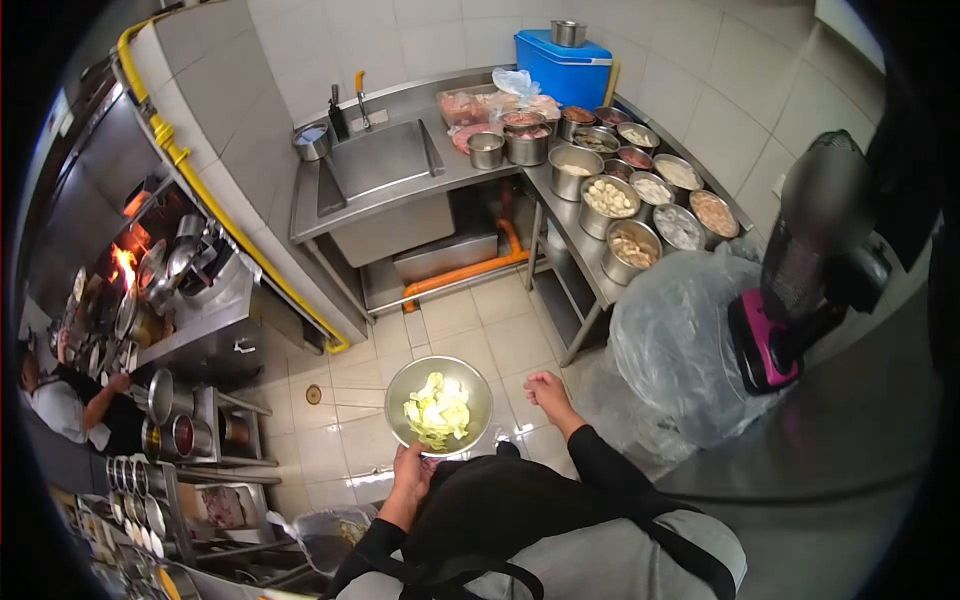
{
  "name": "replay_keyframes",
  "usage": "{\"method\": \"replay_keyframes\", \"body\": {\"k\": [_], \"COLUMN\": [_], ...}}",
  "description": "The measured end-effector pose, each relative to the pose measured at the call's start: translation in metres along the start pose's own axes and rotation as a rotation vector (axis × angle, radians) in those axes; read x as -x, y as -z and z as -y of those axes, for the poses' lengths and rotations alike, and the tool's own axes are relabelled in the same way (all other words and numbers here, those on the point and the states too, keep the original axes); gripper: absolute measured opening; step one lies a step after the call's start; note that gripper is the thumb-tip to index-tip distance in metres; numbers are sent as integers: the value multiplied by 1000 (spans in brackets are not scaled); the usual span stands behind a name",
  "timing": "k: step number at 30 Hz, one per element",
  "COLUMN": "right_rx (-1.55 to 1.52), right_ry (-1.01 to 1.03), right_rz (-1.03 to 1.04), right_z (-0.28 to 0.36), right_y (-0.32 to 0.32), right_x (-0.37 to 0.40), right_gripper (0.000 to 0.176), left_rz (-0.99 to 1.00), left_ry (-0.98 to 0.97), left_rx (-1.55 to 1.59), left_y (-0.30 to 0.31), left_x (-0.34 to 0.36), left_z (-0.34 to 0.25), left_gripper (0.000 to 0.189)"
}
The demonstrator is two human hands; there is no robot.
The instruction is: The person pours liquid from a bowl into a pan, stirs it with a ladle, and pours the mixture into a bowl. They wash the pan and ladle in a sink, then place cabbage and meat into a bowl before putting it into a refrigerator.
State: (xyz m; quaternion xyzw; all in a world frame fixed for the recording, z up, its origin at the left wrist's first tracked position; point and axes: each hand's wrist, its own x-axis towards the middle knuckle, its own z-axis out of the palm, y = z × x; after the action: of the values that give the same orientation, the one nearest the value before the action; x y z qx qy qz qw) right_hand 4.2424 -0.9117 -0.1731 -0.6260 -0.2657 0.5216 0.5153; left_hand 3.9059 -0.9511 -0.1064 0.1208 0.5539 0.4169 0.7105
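Observation:
My left hand (412, 470) grips the near rim of a round metal bowl (396, 386), held out over the tiled floor. Pale green leaves (438, 410), like lettuce or cabbage, lie loose in the bowl. My right hand (546, 391) is raised to the right of the bowl, apart from it, with its fingers curled inward. Whether anything small is inside that hand cannot be made out.
Ahead is a steel sink (380, 160). Metal pots of ingredients (609, 198) line the counter at the right, near a blue cooler (563, 72). Clear plastic bags (670, 340) stand at right. Another person (70, 405) works by a flaming stove at left.

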Motion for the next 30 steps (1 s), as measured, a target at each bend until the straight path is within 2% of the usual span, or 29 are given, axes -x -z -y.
{"method": "replay_keyframes", "body": {"k": [3,5,6,8,9,11,13,15,17,19,23,26,28,29,30], "right_rx": [12,116,125,152,148,222,258,328,382,318,386,466,771,755,961], "right_ry": [57,122,121,216,209,337,350,454,385,495,502,454,281,276,317], "right_rz": [70,184,168,262,245,174,68,2,-208,-332,-650,-703,-628,-609,-524], "right_z": [56,107,127,150,160,175,191,211,271,283,344,385,409,408,404], "right_y": [-35,-59,-69,-84,-86,-83,-62,-34,-15,27,93,137,156,165,167], "right_x": [-66,-95,-110,-148,-167,-200,-231,-251,-243,-262,-254,-262,-276,-299,-325], "right_gripper": [14,14,14,13,13,13,13,10,9,10,12,15,23,23,31], "left_rz": [-9,35,58,94,100,95,94,186,243,285,338,379,337,316,336], "left_ry": [-40,-30,5,39,52,53,69,97,81,92,52,59,9,1,-32], "left_rx": [26,28,42,32,20,-22,-75,-176,-245,-276,-318,-281,-274,-285,-311], "left_y": [-46,-54,-59,-76,-90,-120,-155,-178,-211,-246,-308,-347,-385,-403,-418], "left_x": [-19,-56,-73,-111,-130,-165,-198,-235,-259,-281,-319,-355,-352,-350,-349], "left_z": [-42,-60,-72,-93,-105,-129,-157,-187,-218,-247,-287,-301,-308,-309,-311], "left_gripper": [37,39,39,39,39,39,40,37,39,40,37,35,37,37,33]}}
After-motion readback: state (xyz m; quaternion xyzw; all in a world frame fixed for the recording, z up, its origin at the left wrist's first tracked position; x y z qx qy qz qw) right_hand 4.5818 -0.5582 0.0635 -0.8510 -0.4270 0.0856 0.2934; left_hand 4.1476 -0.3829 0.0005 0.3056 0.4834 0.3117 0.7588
